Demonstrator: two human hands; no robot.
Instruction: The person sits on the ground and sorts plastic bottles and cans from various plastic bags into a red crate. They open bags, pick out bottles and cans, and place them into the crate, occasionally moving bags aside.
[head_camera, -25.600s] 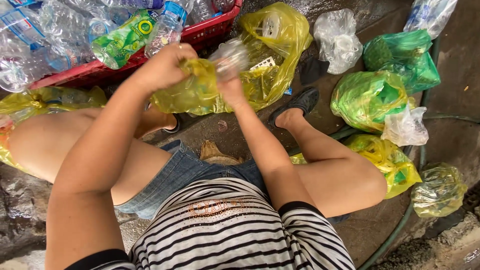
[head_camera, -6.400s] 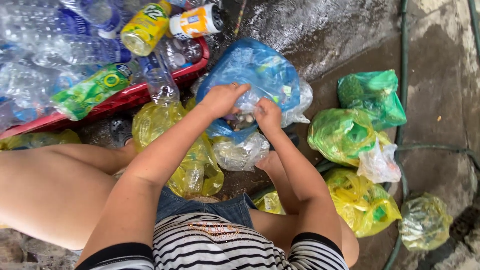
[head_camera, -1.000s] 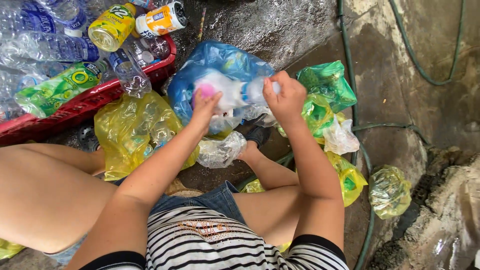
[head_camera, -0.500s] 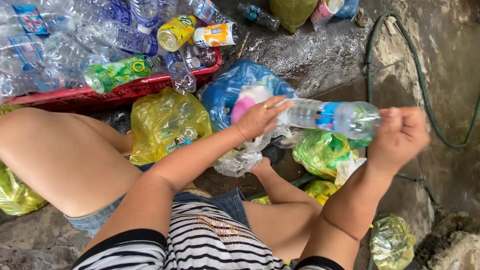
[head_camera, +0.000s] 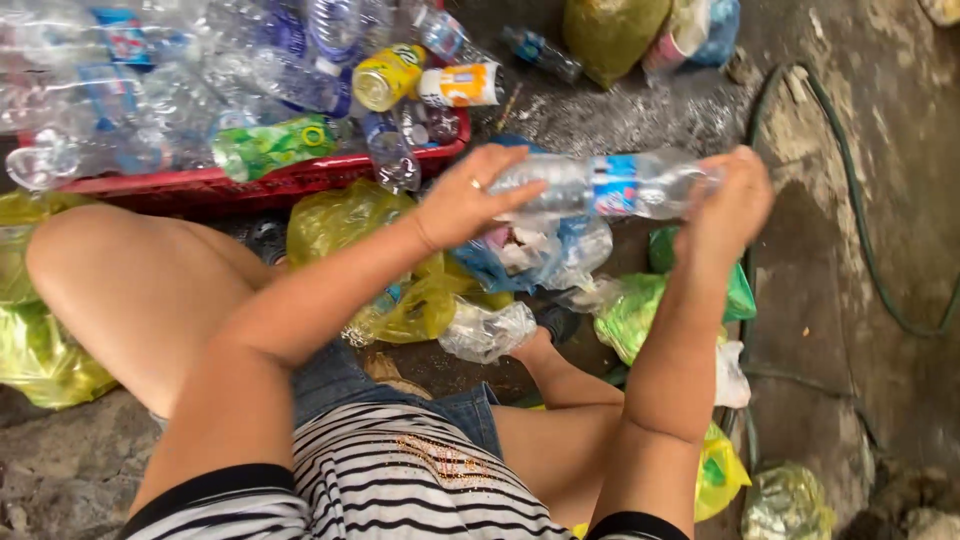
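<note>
While the person sat low on the wet concrete ground (head_camera: 850, 330), a red crate (head_camera: 250, 185) heaped with crushed clear bottles filled the upper left of the frame, a green bottle (head_camera: 270, 145) lying along its front edge and a yellow can (head_camera: 388, 76) beside an orange-and-white bottle (head_camera: 458, 85) near its right end. Below the crate, around the middle of the frame, lay a yellow plastic bag (head_camera: 345, 215), and to its right a blue bag (head_camera: 530, 255) stuffed with clear wrappers. Green bags (head_camera: 640, 310) sat at the centre right, partly hidden by the right forearm, and a thin green hose (head_camera: 860, 220) curved down the right side. Just above centre, a clear water bottle (head_camera: 600, 185) with a blue label was held level above the blue bag. The left hand (head_camera: 470, 200), wearing a ring, grasped the bottle's left end with the fingers laid along it. The right hand (head_camera: 735, 200) was clenched around the bottle's right end, covering it, so the cap could not be seen. A small crumpled clear bag (head_camera: 488, 330) lay on the ground below the bottle, near the person's foot.
</note>
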